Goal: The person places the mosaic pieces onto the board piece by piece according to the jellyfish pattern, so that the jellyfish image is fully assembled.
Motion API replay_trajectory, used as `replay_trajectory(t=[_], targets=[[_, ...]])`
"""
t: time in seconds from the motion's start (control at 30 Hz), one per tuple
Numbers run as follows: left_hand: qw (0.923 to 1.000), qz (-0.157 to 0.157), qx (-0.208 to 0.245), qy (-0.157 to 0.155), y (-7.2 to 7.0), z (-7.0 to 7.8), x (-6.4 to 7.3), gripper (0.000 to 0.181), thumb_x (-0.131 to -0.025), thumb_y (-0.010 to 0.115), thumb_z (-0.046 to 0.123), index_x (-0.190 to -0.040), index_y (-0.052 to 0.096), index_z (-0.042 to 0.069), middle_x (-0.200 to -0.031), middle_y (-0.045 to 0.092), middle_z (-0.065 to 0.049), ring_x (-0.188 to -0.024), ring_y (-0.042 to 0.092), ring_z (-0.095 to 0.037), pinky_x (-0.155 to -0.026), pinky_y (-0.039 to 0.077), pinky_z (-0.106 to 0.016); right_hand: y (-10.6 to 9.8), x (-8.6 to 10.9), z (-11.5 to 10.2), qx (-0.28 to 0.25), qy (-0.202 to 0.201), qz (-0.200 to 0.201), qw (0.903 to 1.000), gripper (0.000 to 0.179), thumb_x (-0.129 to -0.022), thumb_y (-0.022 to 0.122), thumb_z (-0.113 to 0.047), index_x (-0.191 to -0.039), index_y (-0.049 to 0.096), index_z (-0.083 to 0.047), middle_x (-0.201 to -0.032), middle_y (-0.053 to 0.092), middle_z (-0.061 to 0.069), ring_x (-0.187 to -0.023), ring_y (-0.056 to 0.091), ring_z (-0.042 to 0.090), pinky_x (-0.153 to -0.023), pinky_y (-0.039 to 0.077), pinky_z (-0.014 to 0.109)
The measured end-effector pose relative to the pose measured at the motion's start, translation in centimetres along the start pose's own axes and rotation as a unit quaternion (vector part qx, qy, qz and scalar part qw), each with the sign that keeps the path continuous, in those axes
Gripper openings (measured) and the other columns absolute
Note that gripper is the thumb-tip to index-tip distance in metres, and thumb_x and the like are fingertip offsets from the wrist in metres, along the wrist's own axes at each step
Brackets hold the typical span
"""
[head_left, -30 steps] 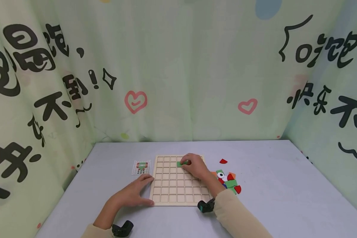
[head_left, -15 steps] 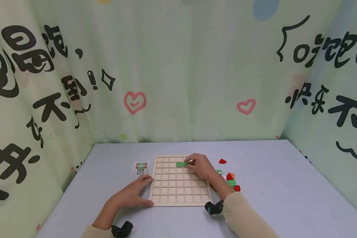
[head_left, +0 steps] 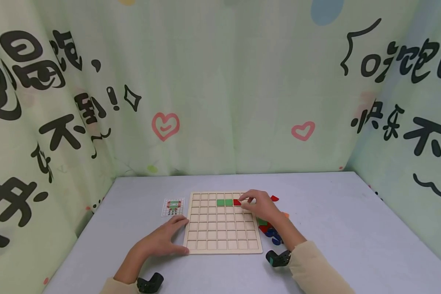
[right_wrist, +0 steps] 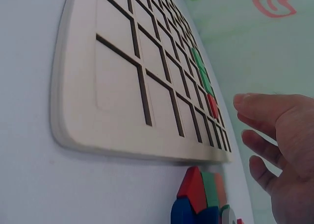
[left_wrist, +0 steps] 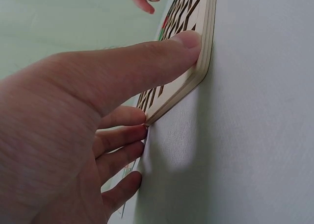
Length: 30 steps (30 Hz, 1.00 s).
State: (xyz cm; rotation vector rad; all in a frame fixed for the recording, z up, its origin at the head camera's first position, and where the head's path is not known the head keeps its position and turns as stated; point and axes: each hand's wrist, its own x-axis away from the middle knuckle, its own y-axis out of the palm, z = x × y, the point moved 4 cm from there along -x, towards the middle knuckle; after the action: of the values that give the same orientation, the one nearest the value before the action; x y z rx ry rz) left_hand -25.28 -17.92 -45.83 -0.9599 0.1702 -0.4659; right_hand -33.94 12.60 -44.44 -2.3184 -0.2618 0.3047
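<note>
A wooden grid board (head_left: 223,235) lies flat on the table. Two green tiles (head_left: 224,202) sit side by side in one of its upper rows, with a red piece (head_left: 237,202) just right of them. My right hand (head_left: 259,205) hovers by that red piece, its fingers loosely bent and holding nothing; the right wrist view shows the fingertips (right_wrist: 239,100) apart from the board. My left hand (head_left: 165,238) rests along the board's left edge. In the left wrist view its thumb (left_wrist: 189,40) touches the near-left corner while the other fingers reach along the side.
A small printed card (head_left: 173,207) with a figure on a grid lies left of the board. Right of it are loose red, green and orange pieces and blue pieces (head_left: 276,239), partly hidden by the right forearm. One red piece (head_left: 275,199) lies farther back.
My right hand has moved right, away from the green tiles. Both green tiles and the red piece now show uncovered in the row. The left hand has stayed at the board's edge.
</note>
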Motion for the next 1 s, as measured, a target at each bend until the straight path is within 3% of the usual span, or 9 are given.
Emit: replay_trajectory(t=[0.57, 1.0], targets=[[1.0, 0.003, 0.0, -0.001, 0.1, -0.1, 0.0, 0.089, -0.074, 0.081, 0.042, -0.144, 0.043, 0.004, -0.149, 0.037, -0.013, -0.138, 0.039, -0.035, -0.11, 0.036, -0.055, -1.8, 1.9, 3.1, 0.017, 0.069, 0.017, 0.9973, 0.015, -0.087, 0.07, -0.017, -0.102, 0.073, -0.017, -0.109, 0.068, 0.003, -0.091, 0.055, 0.018, -0.067, 0.053, 0.025], [1.0, 0.003, -0.008, -0.001, 0.2, -0.3, -0.1, 0.09, -0.073, 0.081, 0.045, -0.144, 0.043, 0.005, -0.15, 0.037, -0.013, -0.139, 0.038, -0.034, -0.11, 0.036, -0.054, -3.6, 3.4, 5.3, 0.03, 0.076, 0.015, 0.9965, 0.016, -0.089, 0.067, -0.008, -0.102, 0.073, -0.015, -0.1, 0.067, 0.006, -0.083, 0.056, 0.018, -0.061, 0.051, 0.023]])
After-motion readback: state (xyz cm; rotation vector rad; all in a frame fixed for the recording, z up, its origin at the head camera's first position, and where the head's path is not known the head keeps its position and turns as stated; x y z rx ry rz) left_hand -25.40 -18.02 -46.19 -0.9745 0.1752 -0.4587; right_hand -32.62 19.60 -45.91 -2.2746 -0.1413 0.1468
